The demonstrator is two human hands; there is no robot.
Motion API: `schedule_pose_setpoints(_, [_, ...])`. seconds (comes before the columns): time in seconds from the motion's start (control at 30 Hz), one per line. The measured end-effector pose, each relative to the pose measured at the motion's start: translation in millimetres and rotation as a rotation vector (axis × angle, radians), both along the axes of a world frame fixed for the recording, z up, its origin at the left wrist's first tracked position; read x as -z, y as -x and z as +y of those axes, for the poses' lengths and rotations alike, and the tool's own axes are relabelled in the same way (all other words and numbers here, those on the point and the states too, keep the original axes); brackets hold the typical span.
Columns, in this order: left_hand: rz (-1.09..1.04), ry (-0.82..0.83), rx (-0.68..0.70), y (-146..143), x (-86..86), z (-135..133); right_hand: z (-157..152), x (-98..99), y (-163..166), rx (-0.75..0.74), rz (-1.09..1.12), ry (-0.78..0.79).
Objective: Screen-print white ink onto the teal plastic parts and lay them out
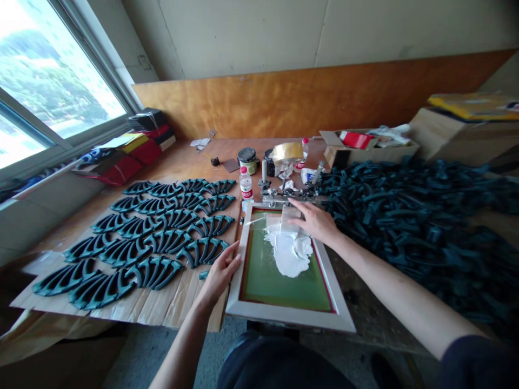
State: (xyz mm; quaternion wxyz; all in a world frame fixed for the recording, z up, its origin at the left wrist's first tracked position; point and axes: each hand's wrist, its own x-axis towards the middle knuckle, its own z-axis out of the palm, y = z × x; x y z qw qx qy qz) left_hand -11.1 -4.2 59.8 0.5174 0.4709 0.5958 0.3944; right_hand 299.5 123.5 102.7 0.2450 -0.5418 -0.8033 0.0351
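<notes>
Head cam: left hand [222, 267] rests on the left rim of a pale rectangular frame [290, 319] with green mesh [259, 289]; can't tell if the fingers wrap under. Right hand [318, 222] has fingers spread at a pale, blocky scraper [288, 219] near the mesh's far end, can't tell how firmly it's gripped. Thick white paste [291, 259] sits just nearer. Kinda cramped: silvery metal clamp hardware [275, 198] behind the frame, a red-capped clear plastic bottle [245, 186] off its far-left corner, a dark-teal heap of parts [405, 210] crowding the right, teal fan-shaped pieces [158, 273] on brown cardboard [178, 310] left.
</notes>
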Motion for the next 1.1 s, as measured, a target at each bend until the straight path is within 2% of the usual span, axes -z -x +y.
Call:
schedule_pose_setpoints(0.1, [-0.104,-0.096,-0.066,-6.5,-46.8,10.7,2.4,1.8,-37.7,0.196,0.104,-0.050])
schedule_pose_setpoints(0.2, [-0.214,-0.293,-0.120,-18.4,-86.6,37.1,-19.8,33.9,-59.1,0.240,0.122,0.060])
schedule_pose_setpoints(0.3, [-0.286,-0.441,-0.118,-30.4,-116.0,69.5,-51.8,79.9,-45.0,0.119,0.019,0.150])
schedule_pose_setpoints(0.37, [-0.307,-0.474,-0.137,-36.8,-124.4,82.6,-67.3,102.0,-26.4,0.062,-0.116,0.157])
schedule_pose_setpoints(0.4, [-0.311,-0.486,-0.174,-39.9,-123.1,83.7,-72.1,107.8,-17.7,0.057,-0.188,0.156])
schedule_pose_setpoints(0.47, [-0.302,-0.449,-0.262,-48.0,-106.6,72.5,-78.2,109.2,-3.3,0.087,-0.265,0.162])
schedule_pose_setpoints(0.5, [-0.291,-0.358,-0.242,-53.6,-91.6,60.4,-81.6,106.2,3.4,0.112,-0.257,0.164])
schedule_pose_setpoints(0.53, [-0.279,-0.218,-0.177,-60.5,-73.1,44.9,-86.6,102.1,10.6,0.134,-0.224,0.151])
schedule_pose_setpoints(0.6, [-0.259,0.199,0.125,-77.0,-31.3,9.0,-102.9,94.0,29.2,0.151,-0.118,0.059])
schedule_pose_setpoints(0.63, [-0.285,0.339,0.179,-85.4,-11.1,-8.4,-113.3,91.4,40.4,0.127,-0.070,-0.007])
schedule_pose_setpoints(0.67, [-0.346,0.382,0.151,-92.5,6.6,-23.5,-123.6,90.1,51.5,0.065,-0.034,-0.066])
schedule_pose_setpoints(0.73, [-0.441,0.403,0.007,-97.7,32.2,-42.8,-136.9,90.4,66.0,-0.169,-0.006,-0.123])
schedule_pose_setpoints(0.8, [-0.425,0.371,-0.150,-83.2,46.2,-47.3,-131.0,91.9,58.9,-0.369,-0.006,-0.107])
schedule_pose_setpoints(0.83, [-0.366,0.347,-0.206,-67.4,50.9,-45.6,-119.5,92.1,44.9,-0.380,-0.016,-0.089])
schedule_pose_setpoints(0.87, [-0.278,0.321,-0.255,-46.5,55.5,-42.8,-103.2,92.0,24.6,-0.307,-0.043,-0.063])
schedule_pose_setpoints(0.9, [-0.172,0.288,-0.289,-21.8,60.8,-40.1,-83.8,91.8,-0.4,-0.170,-0.078,-0.037])
schedule_pose_setpoints(0.97, [0.091,0.287,-0.371,31.6,74.5,-37.7,-42.9,92.4,-55.8,0.255,-0.222,0.059])
schedule_pose_setpoints(1.03, [0.347,0.395,-0.397,77.9,90.8,-40.8,-10.8,96.5,-104.1,0.455,-0.262,0.115])
schedule_pose_setpoints(1.1, [0.563,0.492,-0.342,106.8,105.5,-46.4,6.2,103.6,-135.9,0.542,-0.268,0.172])
